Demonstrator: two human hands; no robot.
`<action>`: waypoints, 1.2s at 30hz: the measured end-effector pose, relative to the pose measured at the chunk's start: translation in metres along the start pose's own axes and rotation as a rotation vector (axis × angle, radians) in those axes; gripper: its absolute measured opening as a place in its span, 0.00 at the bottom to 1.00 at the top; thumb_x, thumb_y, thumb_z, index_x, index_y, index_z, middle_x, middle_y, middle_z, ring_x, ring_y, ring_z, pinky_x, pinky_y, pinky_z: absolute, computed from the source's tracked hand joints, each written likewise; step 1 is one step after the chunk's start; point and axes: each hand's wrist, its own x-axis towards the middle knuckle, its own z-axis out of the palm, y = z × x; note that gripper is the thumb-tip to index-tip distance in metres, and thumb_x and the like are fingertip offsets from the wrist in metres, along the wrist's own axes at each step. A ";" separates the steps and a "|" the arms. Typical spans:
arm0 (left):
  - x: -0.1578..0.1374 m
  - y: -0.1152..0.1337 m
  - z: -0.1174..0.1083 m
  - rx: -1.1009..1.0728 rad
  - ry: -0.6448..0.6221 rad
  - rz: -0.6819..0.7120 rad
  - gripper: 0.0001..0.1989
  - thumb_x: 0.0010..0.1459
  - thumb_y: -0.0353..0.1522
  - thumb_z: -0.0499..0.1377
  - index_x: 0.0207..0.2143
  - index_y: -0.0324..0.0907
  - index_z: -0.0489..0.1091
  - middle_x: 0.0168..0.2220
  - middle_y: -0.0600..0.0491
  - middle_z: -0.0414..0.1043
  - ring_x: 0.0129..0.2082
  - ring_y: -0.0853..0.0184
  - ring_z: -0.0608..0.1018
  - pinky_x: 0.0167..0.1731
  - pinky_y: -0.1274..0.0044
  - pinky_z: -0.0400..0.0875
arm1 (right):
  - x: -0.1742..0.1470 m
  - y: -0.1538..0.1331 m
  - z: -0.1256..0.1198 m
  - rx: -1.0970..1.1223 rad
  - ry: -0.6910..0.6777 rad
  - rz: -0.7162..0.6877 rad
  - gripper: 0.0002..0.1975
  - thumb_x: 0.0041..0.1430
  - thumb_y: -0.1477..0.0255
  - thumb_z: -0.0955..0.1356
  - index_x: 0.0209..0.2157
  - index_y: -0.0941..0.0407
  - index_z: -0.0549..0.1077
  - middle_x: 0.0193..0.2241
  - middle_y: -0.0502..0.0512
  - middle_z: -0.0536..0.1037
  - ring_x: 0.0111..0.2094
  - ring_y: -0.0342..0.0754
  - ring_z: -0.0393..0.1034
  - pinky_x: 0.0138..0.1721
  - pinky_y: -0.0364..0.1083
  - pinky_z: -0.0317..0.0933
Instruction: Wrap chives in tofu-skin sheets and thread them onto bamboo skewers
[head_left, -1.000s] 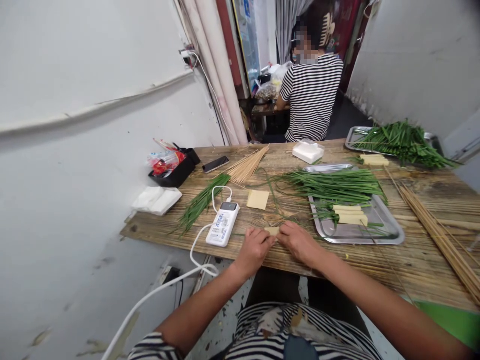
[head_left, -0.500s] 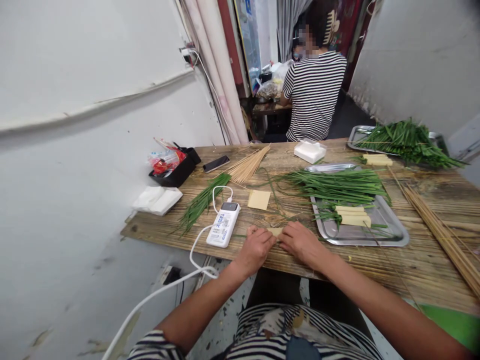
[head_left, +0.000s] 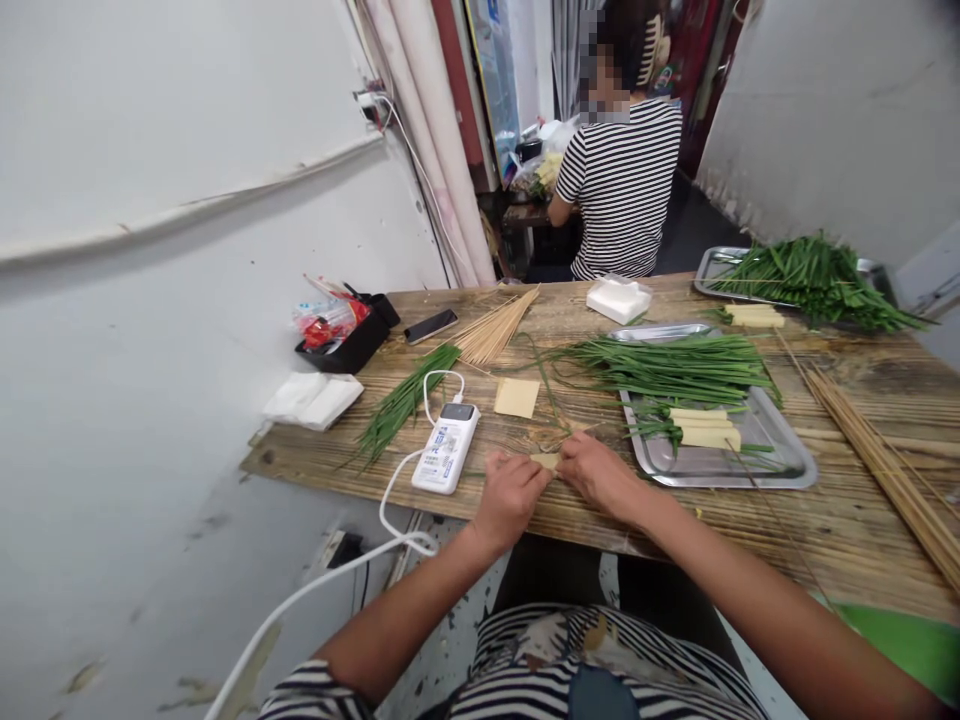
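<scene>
My left hand (head_left: 511, 497) and my right hand (head_left: 602, 480) are closed on the two ends of a small pale-yellow tofu-skin roll (head_left: 545, 461), low over the table's front edge. Green chive ends stick out to the left, past my left fingers. Most of the roll is hidden under the fingertips. Just beyond it lies a flat stack of square tofu-skin sheets (head_left: 516, 398). To the right, a metal tray (head_left: 793, 462) carries a heap of long chives (head_left: 675, 370) and several finished rolls (head_left: 707, 432) with green ends.
A white power bank (head_left: 447, 450) with a cable, loose chives (head_left: 409, 400) and fanned bamboo skewers (head_left: 499, 330) lie left. More skewers (head_left: 885, 470) lie right. A second tray of chives (head_left: 817, 280), tissues (head_left: 619, 299) and a phone (head_left: 430, 326) sit farther back. A person (head_left: 626, 190) sits beyond.
Both hands stay at the roll, with only slight finger shifts. The person beyond has leaned a little left, and pale rolls now show beside their arm.
</scene>
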 end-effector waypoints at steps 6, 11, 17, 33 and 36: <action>-0.005 -0.001 0.006 0.057 -0.015 0.086 0.13 0.67 0.31 0.45 0.43 0.40 0.69 0.37 0.49 0.74 0.40 0.65 0.71 0.41 0.69 0.55 | 0.001 0.000 -0.005 -0.009 -0.016 -0.036 0.18 0.64 0.74 0.60 0.20 0.57 0.70 0.25 0.52 0.69 0.29 0.45 0.57 0.35 0.46 0.53; 0.000 -0.008 0.006 0.025 -0.076 0.106 0.13 0.66 0.31 0.46 0.42 0.40 0.69 0.36 0.49 0.72 0.37 0.65 0.70 0.40 0.70 0.57 | -0.003 -0.008 -0.009 -0.069 -0.001 0.009 0.17 0.64 0.73 0.61 0.22 0.57 0.71 0.26 0.53 0.69 0.31 0.45 0.58 0.35 0.45 0.53; 0.006 -0.007 0.004 -0.021 -0.103 0.067 0.14 0.66 0.30 0.46 0.39 0.40 0.71 0.32 0.50 0.73 0.35 0.66 0.70 0.38 0.70 0.56 | -0.015 -0.025 -0.008 -0.287 0.045 0.080 0.11 0.64 0.73 0.61 0.31 0.57 0.73 0.31 0.55 0.70 0.35 0.48 0.58 0.38 0.47 0.52; 0.002 -0.009 0.008 -0.009 -0.070 0.023 0.10 0.65 0.30 0.50 0.42 0.42 0.71 0.38 0.50 0.74 0.40 0.66 0.71 0.40 0.70 0.58 | -0.013 -0.021 -0.006 -0.327 0.059 0.008 0.12 0.65 0.75 0.60 0.31 0.58 0.72 0.29 0.54 0.69 0.35 0.48 0.58 0.37 0.48 0.50; -0.005 -0.007 0.013 0.072 -0.028 0.036 0.11 0.65 0.30 0.50 0.46 0.41 0.69 0.42 0.48 0.72 0.45 0.63 0.70 0.43 0.69 0.58 | -0.010 -0.019 -0.008 -0.316 0.012 0.014 0.11 0.64 0.74 0.61 0.30 0.57 0.72 0.29 0.54 0.69 0.36 0.49 0.58 0.38 0.48 0.50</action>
